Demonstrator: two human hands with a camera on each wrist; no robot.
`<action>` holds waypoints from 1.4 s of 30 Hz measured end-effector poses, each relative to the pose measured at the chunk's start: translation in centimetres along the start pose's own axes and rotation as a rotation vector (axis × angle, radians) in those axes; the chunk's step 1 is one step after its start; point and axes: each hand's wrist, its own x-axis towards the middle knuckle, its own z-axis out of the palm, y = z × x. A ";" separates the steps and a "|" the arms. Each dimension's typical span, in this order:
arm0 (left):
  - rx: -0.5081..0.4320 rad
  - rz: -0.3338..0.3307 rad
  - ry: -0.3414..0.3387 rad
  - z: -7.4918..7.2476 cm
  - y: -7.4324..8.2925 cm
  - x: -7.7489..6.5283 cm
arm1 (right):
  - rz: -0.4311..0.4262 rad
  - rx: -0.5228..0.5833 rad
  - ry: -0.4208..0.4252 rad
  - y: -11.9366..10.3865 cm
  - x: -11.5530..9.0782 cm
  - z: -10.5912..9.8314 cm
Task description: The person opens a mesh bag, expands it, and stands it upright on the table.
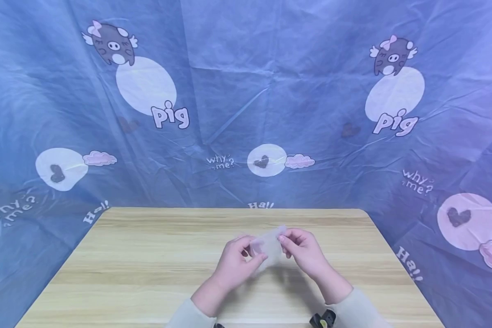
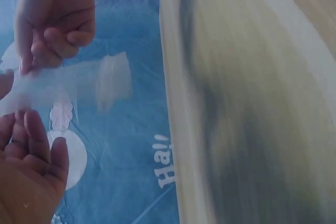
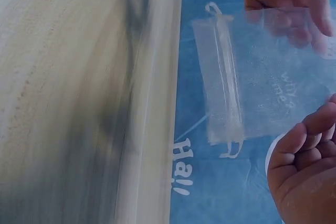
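Observation:
A small sheer white drawstring bag [image 1: 270, 248] is held up over the table between the two hands. In the right wrist view, the bag [image 3: 262, 77] shows a gathered band near one end, with a cord loop at each side. My left hand [image 1: 238, 263] pinches one side of it between thumb and fingers. On the opposite side, my right hand [image 1: 305, 251] grips an upper corner with thumb and fingertips. From the left wrist, the bag [image 2: 113, 80] looks blurred, its banded end hanging free of both hands.
Below the hands lies a light wood-grain table [image 1: 147, 255], with their shadow on it. A blue printed cloth [image 1: 229, 91] with pigs and lettering hangs behind the table and on both sides. A dark wrist device [image 1: 323, 319] shows at the right sleeve.

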 end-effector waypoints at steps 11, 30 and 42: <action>0.022 0.025 0.180 1.5 0.4 0.1 | -0.027 -0.186 0.100 -1.2 -1.0 2.7; -0.175 -0.008 -0.049 1.2 1.0 -0.3 | -0.209 -0.256 0.224 -1.4 -0.8 3.3; -0.252 -0.049 -0.027 0.8 1.0 -0.2 | -0.177 -0.223 0.249 -1.1 -0.8 3.0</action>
